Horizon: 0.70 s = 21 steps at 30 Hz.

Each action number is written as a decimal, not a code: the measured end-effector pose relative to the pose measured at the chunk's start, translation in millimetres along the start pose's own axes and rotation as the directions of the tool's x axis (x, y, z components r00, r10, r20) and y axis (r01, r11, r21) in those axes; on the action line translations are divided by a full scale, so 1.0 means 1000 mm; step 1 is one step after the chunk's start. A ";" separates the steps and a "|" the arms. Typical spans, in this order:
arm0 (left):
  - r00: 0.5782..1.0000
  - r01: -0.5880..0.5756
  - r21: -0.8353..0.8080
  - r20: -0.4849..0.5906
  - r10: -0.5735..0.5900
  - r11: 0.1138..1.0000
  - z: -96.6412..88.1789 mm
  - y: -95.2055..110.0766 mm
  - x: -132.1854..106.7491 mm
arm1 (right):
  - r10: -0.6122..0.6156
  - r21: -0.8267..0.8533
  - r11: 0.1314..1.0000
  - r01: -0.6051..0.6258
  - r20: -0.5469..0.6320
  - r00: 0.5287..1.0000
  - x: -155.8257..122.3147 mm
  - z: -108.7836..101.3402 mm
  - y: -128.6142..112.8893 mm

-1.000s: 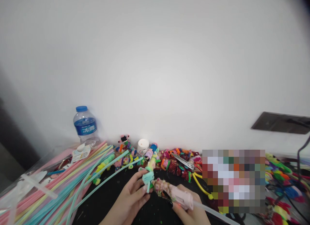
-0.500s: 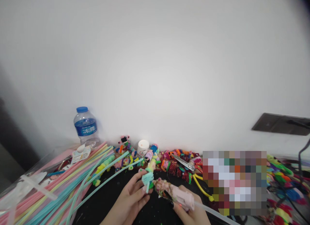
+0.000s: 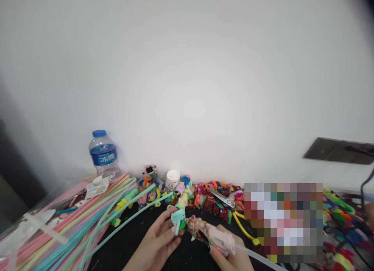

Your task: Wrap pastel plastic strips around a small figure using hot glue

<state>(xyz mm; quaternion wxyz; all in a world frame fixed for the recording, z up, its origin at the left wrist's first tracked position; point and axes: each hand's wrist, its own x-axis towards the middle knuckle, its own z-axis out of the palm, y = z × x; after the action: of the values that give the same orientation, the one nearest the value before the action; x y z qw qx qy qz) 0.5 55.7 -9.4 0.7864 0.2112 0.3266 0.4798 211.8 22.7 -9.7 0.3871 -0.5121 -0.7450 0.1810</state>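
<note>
My left hand (image 3: 159,238) pinches a small light-blue pipe-cleaner piece (image 3: 177,216) with a green part at its lower side. My right hand (image 3: 229,251) is wrapped round a pale pink glue gun (image 3: 220,238). Its front is crusted with bumpy brownish-pink bits, and a clear glue stick (image 3: 260,258) sticks out of its rear. The gun's nozzle end points left and sits close to the green part; whether they touch I cannot tell. A small red light glows on the gun's handle side.
Pastel pipe cleaners (image 3: 73,220) lie in a bundle at left, beneath a bottle (image 3: 103,154). Along the wall stand a white paper cup (image 3: 173,178) and several colourful pipe-cleaner figures (image 3: 152,195). Scissors (image 3: 223,199) with yellow-red handles lie right of centre. A blurred patch covers things at right.
Both hands stay nearly still, with the glue gun still beside the light-blue piece. The view has shifted very slightly. Part of another hand seems to show at the far right edge.
</note>
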 end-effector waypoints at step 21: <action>0.993 -0.119 0.099 0.029 0.116 0.988 -0.001 0.006 -0.003 | -0.011 -0.488 0.873 -0.001 -0.023 1.000 -0.001 -0.002 -0.014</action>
<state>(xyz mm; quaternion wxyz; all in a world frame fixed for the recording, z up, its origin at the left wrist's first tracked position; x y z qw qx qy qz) -4.6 55.2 -5.3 0.7488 0.2750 0.3285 0.5058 204.6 16.3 0.2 0.2552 -0.5935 -0.7630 -0.0204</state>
